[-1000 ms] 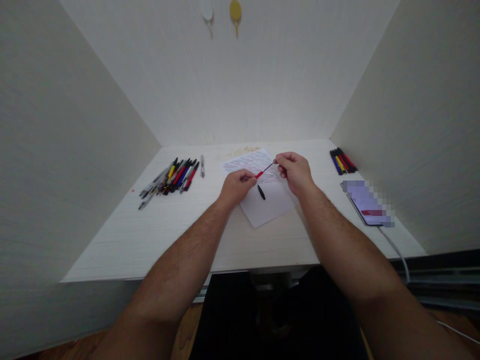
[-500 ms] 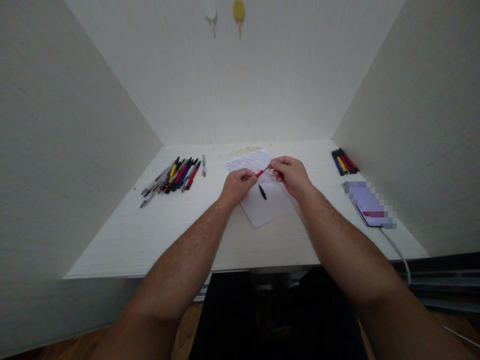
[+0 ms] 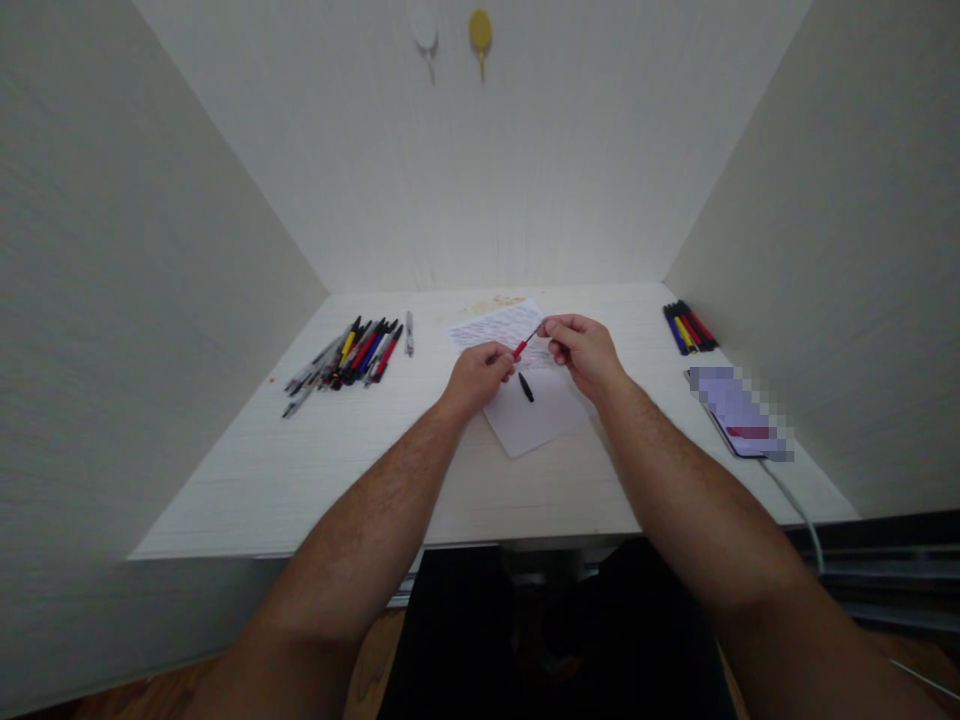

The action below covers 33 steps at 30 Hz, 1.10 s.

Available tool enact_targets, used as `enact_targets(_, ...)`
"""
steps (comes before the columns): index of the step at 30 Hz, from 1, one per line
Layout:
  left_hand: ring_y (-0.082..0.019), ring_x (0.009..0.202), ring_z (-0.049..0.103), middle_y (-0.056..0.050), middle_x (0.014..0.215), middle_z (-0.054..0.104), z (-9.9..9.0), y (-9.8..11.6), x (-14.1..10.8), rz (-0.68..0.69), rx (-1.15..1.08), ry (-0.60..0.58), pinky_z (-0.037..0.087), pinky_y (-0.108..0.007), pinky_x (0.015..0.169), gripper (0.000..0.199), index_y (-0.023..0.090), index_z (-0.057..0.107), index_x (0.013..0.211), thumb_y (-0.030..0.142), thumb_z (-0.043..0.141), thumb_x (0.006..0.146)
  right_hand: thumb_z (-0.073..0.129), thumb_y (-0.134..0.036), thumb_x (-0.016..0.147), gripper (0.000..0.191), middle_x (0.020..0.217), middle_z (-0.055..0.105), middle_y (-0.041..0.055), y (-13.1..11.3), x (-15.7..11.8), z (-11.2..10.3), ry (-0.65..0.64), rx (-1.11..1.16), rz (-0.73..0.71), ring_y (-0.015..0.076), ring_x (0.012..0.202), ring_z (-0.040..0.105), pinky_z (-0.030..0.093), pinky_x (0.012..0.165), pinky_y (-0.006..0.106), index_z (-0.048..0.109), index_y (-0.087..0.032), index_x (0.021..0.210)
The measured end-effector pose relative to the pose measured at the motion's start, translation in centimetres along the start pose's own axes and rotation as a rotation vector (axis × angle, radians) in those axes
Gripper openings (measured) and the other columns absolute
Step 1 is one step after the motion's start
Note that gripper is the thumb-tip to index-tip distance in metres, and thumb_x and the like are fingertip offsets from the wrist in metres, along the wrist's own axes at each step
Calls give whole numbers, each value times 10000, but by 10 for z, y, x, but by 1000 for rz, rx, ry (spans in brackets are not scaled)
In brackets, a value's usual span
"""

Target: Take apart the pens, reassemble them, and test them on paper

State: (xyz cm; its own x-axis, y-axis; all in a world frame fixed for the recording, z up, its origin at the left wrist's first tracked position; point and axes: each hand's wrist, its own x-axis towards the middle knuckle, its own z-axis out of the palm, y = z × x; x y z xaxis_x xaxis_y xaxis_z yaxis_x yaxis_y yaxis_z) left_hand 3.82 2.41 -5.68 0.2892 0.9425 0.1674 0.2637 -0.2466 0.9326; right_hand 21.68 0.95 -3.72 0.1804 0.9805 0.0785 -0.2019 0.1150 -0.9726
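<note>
Pinched in the fingers of my left hand (image 3: 480,378) is a red pen barrel (image 3: 520,350), its end pointing up and to the right. A thin dark pen refill (image 3: 533,333) runs from that end to my right hand (image 3: 581,348), whose thumb and fingertips are closed on it. How deep the refill sits in the barrel is hidden. Just below the barrel, a short black pen part (image 3: 526,387) lies on a white sheet of paper (image 3: 529,425). Behind my hands is a paper covered in coloured pen strokes (image 3: 487,328).
To the left lies a loose pile of pens (image 3: 349,355), with a single clear pen (image 3: 409,334) beside it. A row of coloured pens (image 3: 688,328) is at the right wall. Nearer me on that side is a phone (image 3: 739,412) with a white cable (image 3: 795,505).
A little more of the thin refill shows between my hands. The whole view has shifted slightly; the pens, papers and phone lie as before.
</note>
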Motion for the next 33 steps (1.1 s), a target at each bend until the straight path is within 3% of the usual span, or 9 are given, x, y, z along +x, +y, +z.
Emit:
enact_targets(3,-95,525,505,0,616,615,1,1,0,-55,-100,22,387,-222,509,137,159,644,757,287,598,743,693,-321,671,185,755,684,30,4,2,-2,67,-144,-3,68,508,468,320,436,209,652,-163,756)
enact_targets(6,-90,506,507,-1,616,615,3,2,-1,-94,-198,35,379,-221,494,134,154,634,777,282,613,744,669,-282,682,122,643,651,15,8,2,-2,103,-471,-77,97,524,493,364,498,237,650,-162,690)
enact_targets(10,-95,514,522,3,604,604,3,4,-1,-108,-257,58,391,-226,503,104,154,608,770,253,623,743,637,-275,724,113,657,658,17,11,-4,1,13,-940,-226,134,612,545,383,595,268,662,-180,670)
enact_targets(14,-99,536,536,1,609,604,2,6,-1,-96,-250,73,414,-235,532,89,155,575,735,229,625,735,611,-327,775,168,674,667,25,12,-11,5,-93,-1204,-244,147,618,540,349,588,279,658,-198,677)
enact_targets(25,-93,490,466,37,542,531,2,4,0,-76,-138,103,363,-237,492,125,169,576,703,280,621,738,705,-514,718,289,669,660,40,21,-15,7,-181,-1335,-185,158,584,524,330,546,286,669,-229,689)
enact_targets(30,-95,480,453,39,532,523,3,5,0,-83,-107,92,342,-236,474,139,169,583,703,298,617,740,714,-363,708,157,680,672,66,20,-16,9,-190,-1345,-157,174,619,563,373,578,292,676,-214,673)
enact_targets(33,-89,467,438,45,529,520,3,4,-1,-103,-138,80,327,-230,460,128,169,586,708,292,619,727,658,-297,720,120,676,677,59,16,-12,8,-106,-1251,-137,172,637,581,398,601,288,665,-201,649)
